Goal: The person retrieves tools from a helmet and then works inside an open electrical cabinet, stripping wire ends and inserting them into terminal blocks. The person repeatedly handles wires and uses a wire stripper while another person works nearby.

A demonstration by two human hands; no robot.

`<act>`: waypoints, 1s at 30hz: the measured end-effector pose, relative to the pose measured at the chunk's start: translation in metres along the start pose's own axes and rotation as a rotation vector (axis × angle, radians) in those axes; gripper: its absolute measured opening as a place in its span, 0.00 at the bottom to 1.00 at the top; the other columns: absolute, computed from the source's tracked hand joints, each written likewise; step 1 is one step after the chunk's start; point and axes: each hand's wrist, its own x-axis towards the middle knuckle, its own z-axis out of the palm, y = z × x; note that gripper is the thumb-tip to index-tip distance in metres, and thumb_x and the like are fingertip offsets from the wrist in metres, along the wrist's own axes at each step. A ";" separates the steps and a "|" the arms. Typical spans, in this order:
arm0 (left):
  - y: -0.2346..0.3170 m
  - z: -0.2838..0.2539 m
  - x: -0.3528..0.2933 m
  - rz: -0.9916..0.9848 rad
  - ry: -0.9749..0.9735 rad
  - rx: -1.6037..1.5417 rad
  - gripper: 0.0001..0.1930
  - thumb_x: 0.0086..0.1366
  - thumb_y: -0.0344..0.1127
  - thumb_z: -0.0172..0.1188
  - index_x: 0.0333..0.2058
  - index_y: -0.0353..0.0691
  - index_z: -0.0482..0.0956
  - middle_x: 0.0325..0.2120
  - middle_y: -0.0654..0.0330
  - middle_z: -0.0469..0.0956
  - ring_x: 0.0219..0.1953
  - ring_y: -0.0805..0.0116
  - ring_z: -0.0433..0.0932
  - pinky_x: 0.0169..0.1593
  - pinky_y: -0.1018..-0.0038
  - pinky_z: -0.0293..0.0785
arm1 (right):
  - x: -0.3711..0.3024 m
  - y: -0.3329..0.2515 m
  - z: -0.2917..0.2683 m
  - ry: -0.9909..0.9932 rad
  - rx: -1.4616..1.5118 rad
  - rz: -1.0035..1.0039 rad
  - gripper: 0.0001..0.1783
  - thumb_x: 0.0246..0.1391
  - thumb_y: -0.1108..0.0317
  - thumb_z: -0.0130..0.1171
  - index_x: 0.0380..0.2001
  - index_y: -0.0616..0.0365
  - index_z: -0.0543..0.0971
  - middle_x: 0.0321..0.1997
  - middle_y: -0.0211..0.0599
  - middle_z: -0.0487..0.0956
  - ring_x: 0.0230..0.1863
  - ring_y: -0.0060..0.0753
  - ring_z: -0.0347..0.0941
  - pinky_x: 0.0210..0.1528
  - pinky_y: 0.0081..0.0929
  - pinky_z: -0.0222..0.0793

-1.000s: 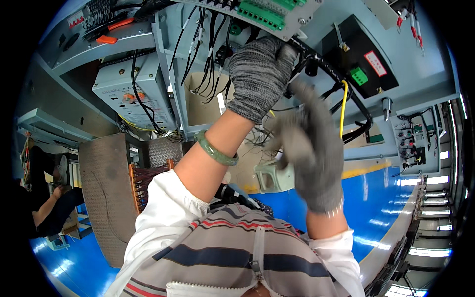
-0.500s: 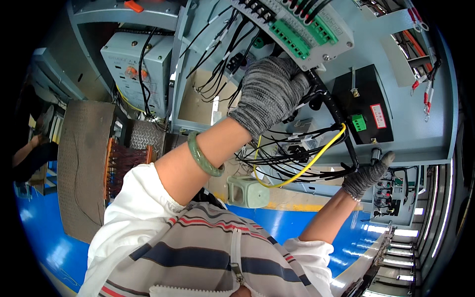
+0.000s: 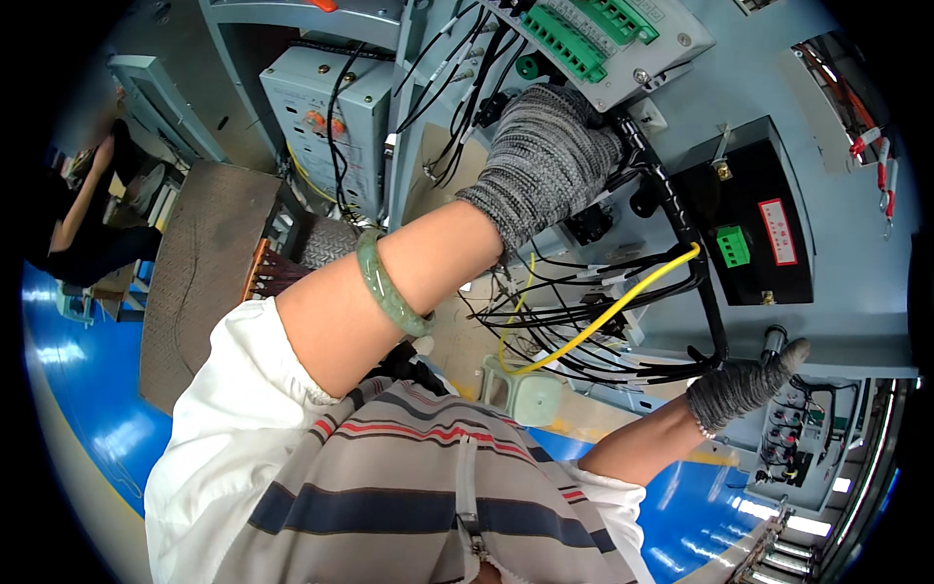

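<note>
My left hand (image 3: 555,161), in a grey knitted glove, is curled against the black wire harness (image 3: 671,200), just below a light grey terminal unit (image 3: 642,68) with green connectors. Its fingertips are hidden behind the glove's back and the harness. My right hand (image 3: 744,391), gloved alike, is at the harness's lower bend by the panel's bottom edge. Its thumb points up and right; the other fingers are mostly hidden. Many thin black wires (image 3: 574,336) branch left from the harness between my hands. A yellow wire (image 3: 623,304) loops across them.
A black box (image 3: 754,219) with a green connector is mounted right of the harness. Farther left are a grey metal box (image 3: 326,122) and a brown board (image 3: 199,273). A pale green stool (image 3: 530,394) stands below. At far left, another person's arm (image 3: 83,200) shows.
The whole view has shifted, so the cabinet parts sit farther right and the right hand lower. Both hands keep about the same places along the harness.
</note>
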 end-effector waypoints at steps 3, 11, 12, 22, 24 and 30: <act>0.008 -0.002 0.004 -0.036 -0.044 -0.028 0.23 0.56 0.54 0.50 0.38 0.39 0.77 0.32 0.49 0.77 0.36 0.54 0.75 0.41 0.65 0.71 | 0.005 0.001 -0.003 0.018 0.006 -0.054 0.39 0.41 0.46 0.62 0.49 0.65 0.68 0.50 0.45 0.68 0.47 0.40 0.66 0.51 0.37 0.62; 0.025 0.000 0.006 -0.304 -0.054 -0.423 0.25 0.54 0.53 0.57 0.40 0.37 0.75 0.33 0.46 0.76 0.37 0.51 0.75 0.42 0.65 0.71 | 0.028 0.017 -0.020 -0.049 -0.048 -0.204 0.34 0.50 0.49 0.53 0.54 0.64 0.65 0.55 0.45 0.67 0.53 0.36 0.64 0.57 0.32 0.58; 0.028 0.000 0.008 -0.314 -0.065 -0.423 0.25 0.53 0.54 0.57 0.40 0.37 0.75 0.33 0.46 0.76 0.37 0.51 0.75 0.42 0.65 0.71 | 0.027 0.011 -0.019 0.005 -0.008 -0.132 0.34 0.50 0.49 0.53 0.53 0.64 0.66 0.54 0.45 0.67 0.53 0.37 0.65 0.57 0.32 0.58; 0.035 0.000 0.004 -0.363 -0.030 -0.532 0.30 0.49 0.55 0.61 0.44 0.37 0.73 0.38 0.47 0.75 0.41 0.53 0.73 0.47 0.68 0.69 | 0.046 0.014 -0.034 -0.003 0.054 -0.063 0.30 0.47 0.51 0.57 0.45 0.65 0.69 0.44 0.45 0.70 0.45 0.36 0.67 0.49 0.36 0.65; 0.034 -0.003 0.004 -0.346 -0.094 -0.611 0.30 0.49 0.55 0.61 0.44 0.38 0.73 0.38 0.47 0.75 0.42 0.53 0.73 0.47 0.68 0.68 | 0.057 0.020 -0.041 0.016 0.003 -0.083 0.30 0.48 0.51 0.55 0.46 0.66 0.69 0.43 0.45 0.71 0.44 0.35 0.68 0.49 0.35 0.66; 0.042 -0.005 0.006 -0.487 -0.207 -0.490 0.27 0.52 0.60 0.57 0.31 0.37 0.75 0.16 0.61 0.73 0.18 0.71 0.70 0.27 0.75 0.68 | 0.022 -0.007 -0.016 0.112 -0.059 -0.129 0.30 0.49 0.53 0.55 0.49 0.66 0.70 0.53 0.45 0.68 0.51 0.36 0.66 0.56 0.31 0.58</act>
